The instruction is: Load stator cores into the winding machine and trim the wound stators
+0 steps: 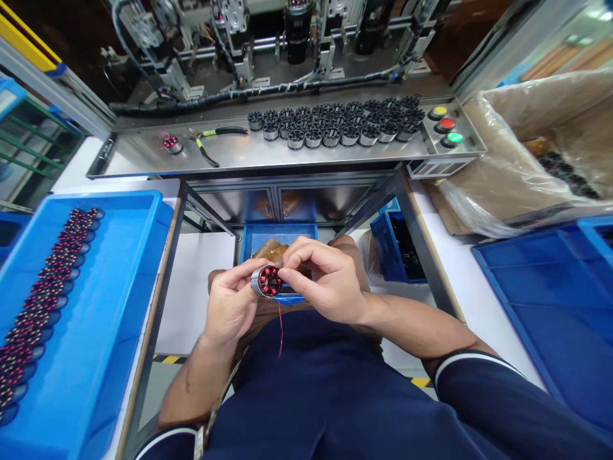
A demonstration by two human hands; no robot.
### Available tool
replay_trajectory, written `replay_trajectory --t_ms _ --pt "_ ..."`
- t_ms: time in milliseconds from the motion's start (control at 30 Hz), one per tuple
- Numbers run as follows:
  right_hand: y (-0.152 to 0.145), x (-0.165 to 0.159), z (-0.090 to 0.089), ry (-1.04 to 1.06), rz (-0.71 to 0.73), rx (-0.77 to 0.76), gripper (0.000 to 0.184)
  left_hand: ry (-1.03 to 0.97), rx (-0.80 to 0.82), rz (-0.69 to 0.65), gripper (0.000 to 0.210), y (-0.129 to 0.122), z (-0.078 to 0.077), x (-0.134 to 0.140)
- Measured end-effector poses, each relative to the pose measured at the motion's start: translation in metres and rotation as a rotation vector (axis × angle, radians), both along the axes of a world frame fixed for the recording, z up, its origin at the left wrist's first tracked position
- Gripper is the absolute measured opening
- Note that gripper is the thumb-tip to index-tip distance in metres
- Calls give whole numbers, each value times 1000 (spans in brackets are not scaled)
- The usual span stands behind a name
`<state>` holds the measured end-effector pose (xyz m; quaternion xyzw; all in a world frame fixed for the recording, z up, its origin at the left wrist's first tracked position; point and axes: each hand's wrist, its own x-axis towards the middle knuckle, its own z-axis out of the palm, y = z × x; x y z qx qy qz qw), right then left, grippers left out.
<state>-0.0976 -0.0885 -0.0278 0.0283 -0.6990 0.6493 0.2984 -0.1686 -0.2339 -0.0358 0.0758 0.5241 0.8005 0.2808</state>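
Note:
My left hand is closed on a motor stator, a silver ring with red wire coils inside, its open face turned up toward me. Thumb and fingers of my right hand pinch together at the stator's right rim; what lies between the fingertips is too small to make out. Below the stator hangs a loose red wire. On the metal ledge ahead, another red-wound stator stands left of wire cutters with yellow-green and black handles.
Rows of unwound stators stand on the metal ledge, beside yellow, red and green buttons. A blue tray at left holds many wound stators. To the right are a plastic-lined carton and a blue bin.

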Motion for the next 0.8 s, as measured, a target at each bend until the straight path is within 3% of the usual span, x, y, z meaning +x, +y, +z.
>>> replay_trajectory --t_ms 400,700,800 --pt "8 3 1 10 135 81 12 22 9 10 29 -2 -3 -1" --pt "34 -8 23 3 126 132 7 5 76 -41 27 -1 -5 -2" --pt "42 -17 27 -35 338 220 6 -31 72 -33 27 -2 -6 -2"
